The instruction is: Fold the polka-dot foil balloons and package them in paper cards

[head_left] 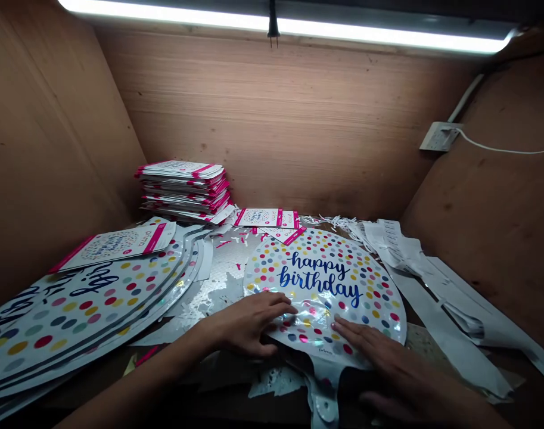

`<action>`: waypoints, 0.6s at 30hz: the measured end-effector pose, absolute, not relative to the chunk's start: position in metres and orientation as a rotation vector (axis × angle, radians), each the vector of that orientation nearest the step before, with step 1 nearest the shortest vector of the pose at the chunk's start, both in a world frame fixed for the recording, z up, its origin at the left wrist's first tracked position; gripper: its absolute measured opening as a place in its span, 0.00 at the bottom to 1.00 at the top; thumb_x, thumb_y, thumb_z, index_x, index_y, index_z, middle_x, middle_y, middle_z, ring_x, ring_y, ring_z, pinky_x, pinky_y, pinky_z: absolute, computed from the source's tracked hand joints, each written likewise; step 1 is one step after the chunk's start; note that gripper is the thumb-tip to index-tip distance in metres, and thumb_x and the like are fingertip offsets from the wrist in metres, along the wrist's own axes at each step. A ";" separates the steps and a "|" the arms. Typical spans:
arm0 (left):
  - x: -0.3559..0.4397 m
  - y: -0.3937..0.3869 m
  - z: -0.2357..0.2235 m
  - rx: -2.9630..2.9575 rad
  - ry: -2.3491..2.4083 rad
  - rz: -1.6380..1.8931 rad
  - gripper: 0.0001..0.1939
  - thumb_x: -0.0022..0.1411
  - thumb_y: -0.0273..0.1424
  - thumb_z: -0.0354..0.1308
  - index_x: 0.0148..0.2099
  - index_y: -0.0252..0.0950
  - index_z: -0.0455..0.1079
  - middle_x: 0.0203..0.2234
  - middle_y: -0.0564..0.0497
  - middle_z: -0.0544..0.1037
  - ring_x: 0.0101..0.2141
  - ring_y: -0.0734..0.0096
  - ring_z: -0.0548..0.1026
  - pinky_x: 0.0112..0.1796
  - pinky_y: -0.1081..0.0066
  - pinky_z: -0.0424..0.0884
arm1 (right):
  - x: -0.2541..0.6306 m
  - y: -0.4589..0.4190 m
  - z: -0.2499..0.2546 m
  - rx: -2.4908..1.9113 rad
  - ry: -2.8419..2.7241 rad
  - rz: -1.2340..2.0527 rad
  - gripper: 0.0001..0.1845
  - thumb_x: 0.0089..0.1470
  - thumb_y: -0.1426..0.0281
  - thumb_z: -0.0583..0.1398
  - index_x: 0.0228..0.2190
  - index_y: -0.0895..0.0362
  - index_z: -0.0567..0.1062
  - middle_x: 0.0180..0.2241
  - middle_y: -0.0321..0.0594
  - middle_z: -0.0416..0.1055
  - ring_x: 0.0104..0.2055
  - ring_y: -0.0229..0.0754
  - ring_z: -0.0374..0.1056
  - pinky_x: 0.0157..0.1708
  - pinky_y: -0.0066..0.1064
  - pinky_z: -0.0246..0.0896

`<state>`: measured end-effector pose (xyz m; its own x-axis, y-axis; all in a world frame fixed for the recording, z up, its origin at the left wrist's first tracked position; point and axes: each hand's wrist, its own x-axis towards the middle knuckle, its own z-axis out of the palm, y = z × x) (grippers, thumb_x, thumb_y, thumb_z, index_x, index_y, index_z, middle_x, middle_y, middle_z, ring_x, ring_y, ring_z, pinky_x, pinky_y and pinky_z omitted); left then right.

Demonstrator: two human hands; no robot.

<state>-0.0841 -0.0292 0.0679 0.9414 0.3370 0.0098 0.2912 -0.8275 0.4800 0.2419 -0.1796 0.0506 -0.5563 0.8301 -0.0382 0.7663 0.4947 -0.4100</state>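
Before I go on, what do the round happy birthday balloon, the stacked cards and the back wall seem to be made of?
Balloon: probably foil or plastic film, glossy; its lower part wrinkles and throws bright glints.
Stacked cards: likely paper or thin card, printed; thin pale edges show, but the finish is unclear.
Back wall: wood or wood-look panel, seemingly low-sheen, with grain lines and knot-like spots.

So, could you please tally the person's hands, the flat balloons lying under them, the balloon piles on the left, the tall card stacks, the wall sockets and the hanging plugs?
Left hand and right hand: 2
Dotted balloon under them: 1 visible
Balloon pile: 1
Tall card stack: 1
Wall socket: 1
Hanging plug: 1
Total: 7
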 end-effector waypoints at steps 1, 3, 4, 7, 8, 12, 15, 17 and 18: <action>-0.084 -0.031 0.067 2.614 0.436 0.118 0.39 0.52 0.37 0.67 0.66 0.46 0.61 0.60 0.45 0.67 0.57 0.50 0.69 0.58 0.62 0.63 | 0.237 -0.179 0.048 -1.384 -2.617 0.518 0.48 0.59 0.70 0.60 0.70 0.44 0.38 0.71 0.43 0.45 0.70 0.55 0.51 0.65 0.49 0.54; -0.083 -0.027 0.064 2.602 0.447 0.097 0.40 0.54 0.44 0.67 0.67 0.45 0.60 0.60 0.44 0.67 0.57 0.51 0.69 0.58 0.62 0.63 | 0.226 -0.168 0.044 -1.405 -2.679 0.363 0.46 0.60 0.77 0.56 0.70 0.44 0.41 0.69 0.45 0.53 0.65 0.55 0.60 0.60 0.49 0.63; -0.081 -0.020 0.062 2.593 0.512 0.112 0.37 0.58 0.47 0.64 0.66 0.44 0.60 0.59 0.44 0.68 0.56 0.52 0.70 0.57 0.62 0.64 | 0.222 -0.161 0.042 -1.414 -2.703 0.277 0.44 0.59 0.80 0.54 0.70 0.45 0.44 0.67 0.46 0.57 0.62 0.56 0.65 0.56 0.49 0.68; -0.077 0.012 0.057 2.623 1.012 0.293 0.27 0.69 0.48 0.50 0.65 0.40 0.62 0.57 0.43 0.70 0.54 0.57 0.71 0.54 0.63 0.67 | 0.219 -0.143 0.037 -1.408 -2.718 0.036 0.38 0.59 0.84 0.52 0.67 0.51 0.58 0.59 0.50 0.70 0.53 0.57 0.73 0.43 0.45 0.76; -0.076 0.025 0.056 2.654 1.209 0.355 0.26 0.71 0.45 0.48 0.64 0.38 0.62 0.56 0.42 0.71 0.53 0.57 0.72 0.53 0.63 0.68 | 0.221 -0.142 0.035 -1.395 -2.704 -0.031 0.35 0.58 0.84 0.52 0.64 0.52 0.63 0.56 0.50 0.73 0.50 0.56 0.74 0.40 0.44 0.77; -0.063 0.071 0.055 2.823 1.433 0.380 0.25 0.67 0.33 0.54 0.65 0.37 0.60 0.55 0.39 0.70 0.53 0.55 0.72 0.49 0.61 0.70 | 0.237 -0.162 0.023 -1.243 -2.637 -0.266 0.24 0.59 0.82 0.53 0.53 0.54 0.73 0.46 0.46 0.80 0.42 0.50 0.78 0.33 0.35 0.77; -0.035 0.104 0.056 2.991 1.242 0.353 0.34 0.60 0.23 0.57 0.67 0.45 0.58 0.65 0.44 0.61 0.63 0.55 0.61 0.58 0.58 0.60 | 0.247 -0.186 0.015 -1.112 -2.605 -0.418 0.21 0.63 0.80 0.51 0.52 0.56 0.73 0.44 0.43 0.81 0.39 0.47 0.79 0.33 0.31 0.76; -0.009 0.130 0.058 3.148 1.020 0.222 0.39 0.56 0.21 0.60 0.67 0.51 0.58 0.70 0.49 0.53 0.68 0.54 0.51 0.62 0.54 0.52 | 0.250 -0.198 0.012 -1.115 -2.601 -0.450 0.20 0.65 0.77 0.49 0.53 0.56 0.73 0.45 0.42 0.81 0.40 0.46 0.79 0.35 0.31 0.77; 0.004 0.144 0.059 3.213 0.909 0.128 0.39 0.54 0.22 0.62 0.66 0.52 0.60 0.70 0.51 0.51 0.68 0.53 0.48 0.62 0.53 0.51 | 0.251 -0.202 0.012 -1.124 -2.605 -0.450 0.19 0.66 0.75 0.49 0.53 0.56 0.72 0.45 0.42 0.81 0.41 0.46 0.79 0.36 0.30 0.77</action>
